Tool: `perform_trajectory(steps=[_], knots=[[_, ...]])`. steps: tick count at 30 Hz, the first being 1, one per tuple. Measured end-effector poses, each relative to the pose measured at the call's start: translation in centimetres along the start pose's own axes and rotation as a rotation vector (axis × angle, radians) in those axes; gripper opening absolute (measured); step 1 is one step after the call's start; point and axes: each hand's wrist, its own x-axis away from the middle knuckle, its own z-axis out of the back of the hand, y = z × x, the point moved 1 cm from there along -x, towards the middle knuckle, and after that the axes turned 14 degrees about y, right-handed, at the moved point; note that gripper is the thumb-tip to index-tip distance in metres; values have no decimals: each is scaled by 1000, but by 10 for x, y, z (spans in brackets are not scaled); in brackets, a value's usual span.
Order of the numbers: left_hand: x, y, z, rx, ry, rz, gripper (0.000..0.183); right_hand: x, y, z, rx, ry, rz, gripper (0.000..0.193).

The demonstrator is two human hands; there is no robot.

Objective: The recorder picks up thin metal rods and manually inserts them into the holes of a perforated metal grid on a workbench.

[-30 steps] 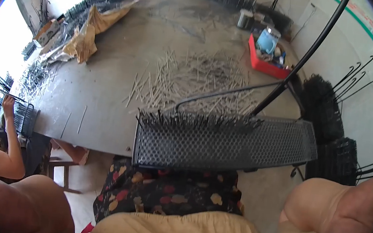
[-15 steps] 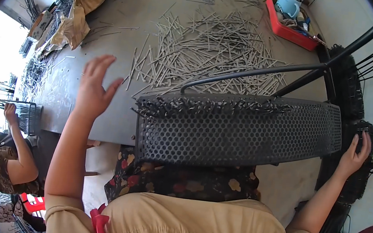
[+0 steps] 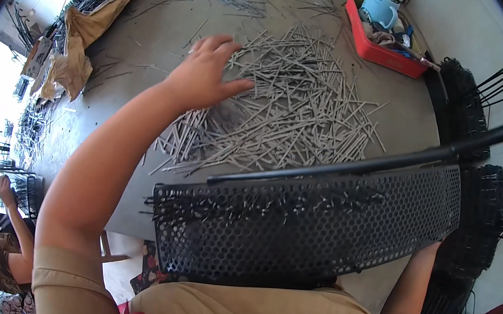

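Note:
My left hand (image 3: 203, 76) is stretched out above the left part of a pile of thin grey metal strips (image 3: 296, 100), thumb apart from the fingers, holding nothing. In front of me a long black perforated metal panel (image 3: 304, 239) stands tilted, its lower edge close to my body. Many short dark pieces (image 3: 264, 206) stick out of the holes along its upper rows, mostly on the left. A black rod (image 3: 363, 164) slants above its top edge. My right forearm (image 3: 415, 284) passes behind the panel's right end, which hides that hand and its fingers.
A red tray (image 3: 383, 59) with a light blue mug (image 3: 380, 6) stands at the far right. Brown paper (image 3: 72, 53) and dark bundles lie at the left. Black hanging racks (image 3: 484, 204) line the right wall. Another person's hand (image 3: 5, 191) is at a rack on the left.
My left hand has moved right and away from me, over the strips. My right hand has gone from the right-hand rack to behind the panel. The panel has shifted nearer and the rod has swung lower.

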Motion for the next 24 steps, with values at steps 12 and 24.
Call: perform_trajectory(steps=[12, 24], knots=[[-74, 43, -74, -60, -305, 47, 62, 32, 7, -35, 796, -38, 372, 56], [-31, 109, -17, -188, -57, -573, 42, 32, 14, -63, 1624, -79, 800, 61]])
